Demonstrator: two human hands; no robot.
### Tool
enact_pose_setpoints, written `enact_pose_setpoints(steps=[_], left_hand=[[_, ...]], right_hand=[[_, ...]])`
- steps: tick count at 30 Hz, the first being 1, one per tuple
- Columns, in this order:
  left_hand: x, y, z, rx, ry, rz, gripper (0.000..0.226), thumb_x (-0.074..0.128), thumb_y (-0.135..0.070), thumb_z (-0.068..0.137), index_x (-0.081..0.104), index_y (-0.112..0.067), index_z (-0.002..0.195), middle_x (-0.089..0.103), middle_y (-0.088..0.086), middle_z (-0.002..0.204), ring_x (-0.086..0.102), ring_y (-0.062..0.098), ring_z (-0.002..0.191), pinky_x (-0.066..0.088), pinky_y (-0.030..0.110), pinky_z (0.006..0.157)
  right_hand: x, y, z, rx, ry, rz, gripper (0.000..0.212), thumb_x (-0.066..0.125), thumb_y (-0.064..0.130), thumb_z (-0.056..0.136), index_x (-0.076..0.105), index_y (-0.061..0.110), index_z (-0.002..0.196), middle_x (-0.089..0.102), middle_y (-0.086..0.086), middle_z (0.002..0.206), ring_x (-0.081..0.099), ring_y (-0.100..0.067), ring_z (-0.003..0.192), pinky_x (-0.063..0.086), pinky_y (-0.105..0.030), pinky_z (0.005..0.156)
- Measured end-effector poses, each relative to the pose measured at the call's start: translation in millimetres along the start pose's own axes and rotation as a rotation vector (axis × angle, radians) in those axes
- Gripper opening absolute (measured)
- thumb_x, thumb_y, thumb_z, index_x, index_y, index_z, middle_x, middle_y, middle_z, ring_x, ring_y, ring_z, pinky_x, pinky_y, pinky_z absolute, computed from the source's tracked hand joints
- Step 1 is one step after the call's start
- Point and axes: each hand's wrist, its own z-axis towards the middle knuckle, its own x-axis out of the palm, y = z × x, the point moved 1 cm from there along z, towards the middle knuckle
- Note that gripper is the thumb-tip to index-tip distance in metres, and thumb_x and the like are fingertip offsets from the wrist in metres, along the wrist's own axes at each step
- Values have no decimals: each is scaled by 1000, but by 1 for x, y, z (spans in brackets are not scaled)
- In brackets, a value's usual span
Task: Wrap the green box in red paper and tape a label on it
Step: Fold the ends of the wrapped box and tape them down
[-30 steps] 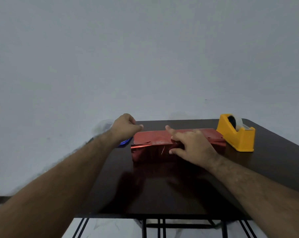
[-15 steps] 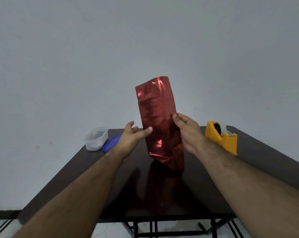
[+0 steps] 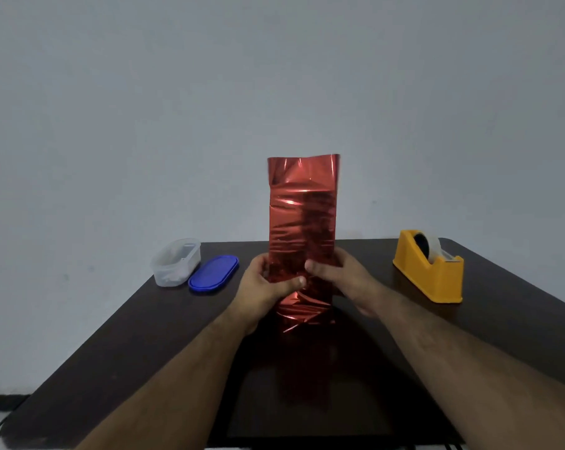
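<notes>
Tape dispenser (image 3: 432, 271) right, tub (image 3: 175, 266) and lid (image 3: 213, 273) left of hands-held wrapped box (image 3: 302, 222).

The wrapped box (image 3: 302, 235) stands upright on end near the middle of the bench (image 3: 138, 339), its lower end meeting the surface. The left hand (image 3: 268, 280) holds its lower left side and the right hand (image 3: 342, 276) its lower right side, thumbs across the near face. Toward the far left corner of the bench sits an open container (image 3: 175, 266), with its lid (image 3: 213, 273) lying flat just beside it on the right, between the container and the box. Toward the far right corner, well apart from the box, stands the tape dispenser (image 3: 432, 271). A wall (image 3: 274, 92) rises behind the far edge.
</notes>
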Motion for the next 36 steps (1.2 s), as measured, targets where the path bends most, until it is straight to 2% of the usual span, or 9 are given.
enact_pose_setpoints(steps=[2,8,13,19,24,26,29,33,36], left_hand=[[2,2,-1,-28,56,56,91,104,-28,61,53,-21,135,77,0,120,77,17,108,61,44,99],[3,-8,1,-30,139,196,78,97,-34,73,49,-27,134,75,-5,121,76,5,103,60,22,81],[1,-13,4,25,106,27,58,85,-35,87,54,-26,135,75,-1,125,74,18,114,61,39,95],[10,-17,7,347,-24,-12,73,68,-32,98,31,-34,161,61,-1,140,63,14,129,57,27,97],[12,-39,9,439,-125,-41,45,54,-31,108,44,-28,152,64,-17,137,63,0,123,55,18,92],[12,-61,22,423,-203,-57,31,53,-35,109,56,-21,137,70,-16,122,68,1,110,56,22,86],[17,-93,45,348,-126,-57,26,50,-36,111,66,-16,108,68,-11,90,64,5,83,50,29,74],[19,-98,58,294,-65,-165,49,54,-52,99,71,-10,117,73,7,109,66,25,99,50,43,85],[14,-87,62,238,-82,-312,54,44,-57,106,76,-15,118,71,19,129,65,41,121,47,53,98]], right_hand=[[-6,-14,1,24,41,-50,79,98,23,68,59,21,138,77,2,122,75,-16,112,60,-29,92],[-14,-32,5,-49,-1,35,84,101,16,65,59,20,139,76,-5,126,73,-23,116,60,-32,90],[-16,-21,12,-176,-160,122,72,88,45,75,62,23,138,75,-2,126,71,-22,120,60,-28,88],[-4,-3,10,-396,-245,85,77,56,78,87,53,30,147,69,6,134,67,-14,125,60,-35,96],[-6,17,17,-433,-349,120,65,40,73,97,58,32,145,63,9,144,61,-16,133,51,-52,109],[-10,37,25,-377,-388,130,60,39,68,100,70,27,129,71,7,131,65,-15,124,51,-53,105],[-13,75,41,-313,-355,132,47,53,50,106,81,12,103,79,-9,108,74,-25,105,56,-47,94],[-12,96,48,-308,-264,161,21,68,18,98,80,1,91,76,-13,89,69,-23,78,55,-37,77],[-11,89,50,-359,-194,132,15,68,10,96,81,1,96,78,-17,97,71,-24,86,57,-37,82]])
